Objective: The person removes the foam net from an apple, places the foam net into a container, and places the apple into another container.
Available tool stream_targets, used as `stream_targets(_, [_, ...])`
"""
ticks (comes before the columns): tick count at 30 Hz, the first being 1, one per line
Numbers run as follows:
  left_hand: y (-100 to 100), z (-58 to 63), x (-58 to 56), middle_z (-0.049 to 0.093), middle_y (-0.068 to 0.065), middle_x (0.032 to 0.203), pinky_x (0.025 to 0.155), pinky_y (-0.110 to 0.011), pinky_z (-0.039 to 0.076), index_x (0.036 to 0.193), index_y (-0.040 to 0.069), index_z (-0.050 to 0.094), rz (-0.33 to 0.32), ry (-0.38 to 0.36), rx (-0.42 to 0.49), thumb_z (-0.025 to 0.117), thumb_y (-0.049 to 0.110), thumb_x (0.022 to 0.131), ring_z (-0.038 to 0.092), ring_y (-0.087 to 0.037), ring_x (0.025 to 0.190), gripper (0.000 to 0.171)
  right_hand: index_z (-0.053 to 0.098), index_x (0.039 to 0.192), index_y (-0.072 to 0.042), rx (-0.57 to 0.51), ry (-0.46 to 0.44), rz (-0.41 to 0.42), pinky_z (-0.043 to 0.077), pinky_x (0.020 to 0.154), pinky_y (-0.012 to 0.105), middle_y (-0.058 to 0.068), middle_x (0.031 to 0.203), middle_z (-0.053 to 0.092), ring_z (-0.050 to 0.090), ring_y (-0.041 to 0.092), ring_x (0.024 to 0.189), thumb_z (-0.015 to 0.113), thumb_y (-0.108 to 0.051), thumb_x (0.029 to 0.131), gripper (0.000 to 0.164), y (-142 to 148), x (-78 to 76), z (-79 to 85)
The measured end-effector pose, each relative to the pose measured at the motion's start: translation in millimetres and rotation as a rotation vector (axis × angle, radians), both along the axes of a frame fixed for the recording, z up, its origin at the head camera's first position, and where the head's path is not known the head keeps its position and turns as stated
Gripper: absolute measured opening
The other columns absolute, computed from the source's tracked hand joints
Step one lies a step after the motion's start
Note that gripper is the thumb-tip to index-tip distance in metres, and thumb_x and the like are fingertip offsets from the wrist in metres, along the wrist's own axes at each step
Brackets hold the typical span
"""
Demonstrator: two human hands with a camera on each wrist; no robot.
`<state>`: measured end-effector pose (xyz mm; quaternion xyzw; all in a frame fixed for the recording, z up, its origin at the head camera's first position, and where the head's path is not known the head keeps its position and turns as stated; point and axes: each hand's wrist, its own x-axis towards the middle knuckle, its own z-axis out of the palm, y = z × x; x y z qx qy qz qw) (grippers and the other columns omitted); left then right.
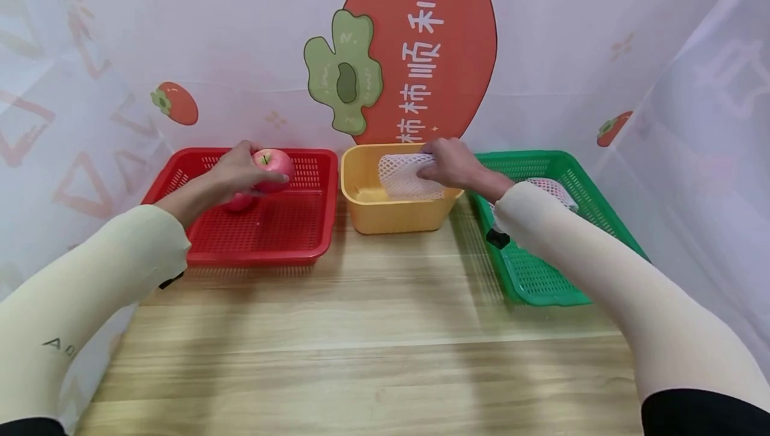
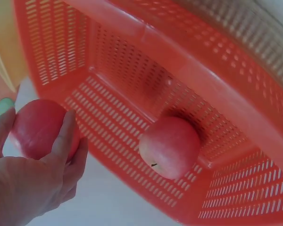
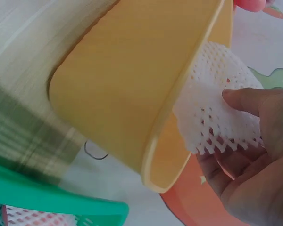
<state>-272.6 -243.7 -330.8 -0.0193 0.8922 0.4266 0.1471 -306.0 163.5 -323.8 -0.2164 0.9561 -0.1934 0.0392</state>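
Note:
In the head view, my left hand (image 1: 236, 170) grips a red apple (image 1: 275, 167) above the red basket (image 1: 325, 222). The left wrist view shows thumb and fingers around that apple (image 2: 40, 127), while a second apple (image 2: 170, 147) lies in the basket below. My right hand (image 1: 452, 163) pinches a white foam fruit net (image 1: 406, 175) at the mouth of the yellow bin (image 1: 397, 217). From the right wrist, the net (image 3: 221, 103) looks flattened between thumb and fingers, and it overlaps the bin's rim.
A green basket (image 1: 541, 289) stands at the right, partly under my right forearm, with netted fruit (image 1: 552, 190) inside. The three containers sit in a row along the back of the wooden table (image 1: 373, 329), before a printed cloth backdrop (image 1: 252, 41).

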Motion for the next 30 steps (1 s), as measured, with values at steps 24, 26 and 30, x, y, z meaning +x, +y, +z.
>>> stream_targets(24, [1.7, -18.3, -21.6, 0.046, -0.027, 0.124, 0.091, -0.054, 0.062, 0.139, -0.008, 0.032, -0.056, -0.063, -0.266, 0.084, 0.028, 0.089, 0.051, -0.042, 0.110, 0.081, 0.061, 0.143, 0.001, 0.091, -0.035, -0.151, 0.053, 0.106, 0.058, 0.023, 0.142, 0.064, 0.060, 0.040, 0.129, 0.077, -0.027, 0.097, 0.056, 64.7, 0.9, 11.8])
stream_targets(26, [2.7, -17.5, -21.1, 0.048, -0.027, 0.119, 0.089, -0.052, 0.063, 0.134, -0.009, 0.036, -0.071, -0.069, -0.300, 0.084, 0.028, 0.089, 0.054, -0.041, 0.105, 0.076, 0.060, 0.143, 0.004, 0.114, -0.039, -0.169, 0.054, 0.106, 0.058, 0.026, 0.142, 0.063, 0.061, 0.041, 0.128, 0.075, -0.028, 0.098, 0.056, 73.4, 0.8, 11.7])
stream_targets(30, [3.1, -16.4, -21.3, 0.048, -0.028, 0.116, 0.086, -0.050, 0.064, 0.131, -0.011, 0.037, -0.099, -0.091, -0.353, 0.082, 0.029, 0.090, 0.054, -0.041, 0.103, 0.073, 0.056, 0.145, 0.006, 0.159, -0.079, -0.189, 0.053, 0.106, 0.059, 0.029, 0.145, 0.059, 0.060, 0.043, 0.127, 0.070, -0.030, 0.100, 0.059, 88.9, -3.1, 9.9])
